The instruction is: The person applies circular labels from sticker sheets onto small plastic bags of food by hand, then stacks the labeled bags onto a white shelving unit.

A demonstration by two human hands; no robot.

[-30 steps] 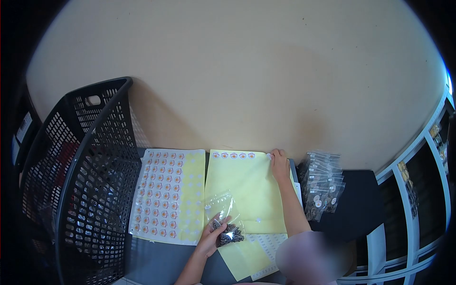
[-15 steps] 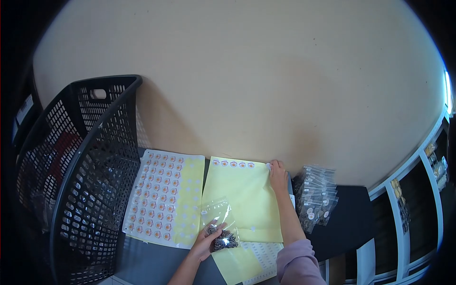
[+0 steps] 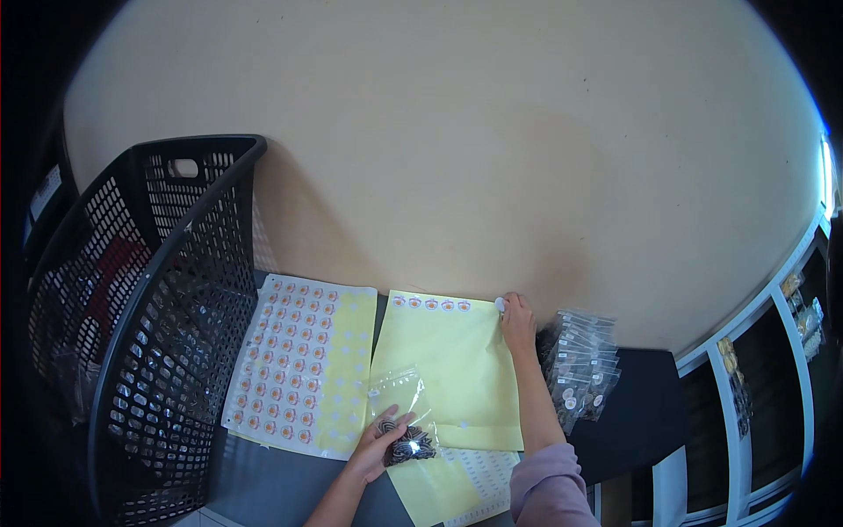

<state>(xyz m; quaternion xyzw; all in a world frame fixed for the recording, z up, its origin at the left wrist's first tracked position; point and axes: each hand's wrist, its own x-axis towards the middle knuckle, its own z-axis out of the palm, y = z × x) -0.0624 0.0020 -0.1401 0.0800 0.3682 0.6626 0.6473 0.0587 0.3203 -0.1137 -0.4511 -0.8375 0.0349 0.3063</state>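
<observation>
My left hand (image 3: 379, 446) is closed on the lower part of a clear zip bag (image 3: 406, 395), whose dark striped contents gather at the bottom; I cannot make out what they are. The bag lies over a yellow sticker backing sheet (image 3: 448, 360) with a few round stickers left in a row along its top. At that sheet's upper right corner, my right hand (image 3: 519, 323) pinches a round sticker (image 3: 500, 304) at its fingertips. Left of it lies another sheet of round stickers (image 3: 285, 360), its right side bare yellow backing.
A tall black plastic basket (image 3: 180, 263) holding bagged items stands at the left. Overlapping filled bags (image 3: 580, 369) with round stickers lie on the dark table (image 3: 645, 395) at right. Under the yellow sheet is a further label sheet (image 3: 479, 479). A wall (image 3: 439, 158) rises behind.
My right hand has shifted slightly right at the sheet's corner, and the round sticker shows more clearly at its fingertips. My left hand keeps its hold on the bag.
</observation>
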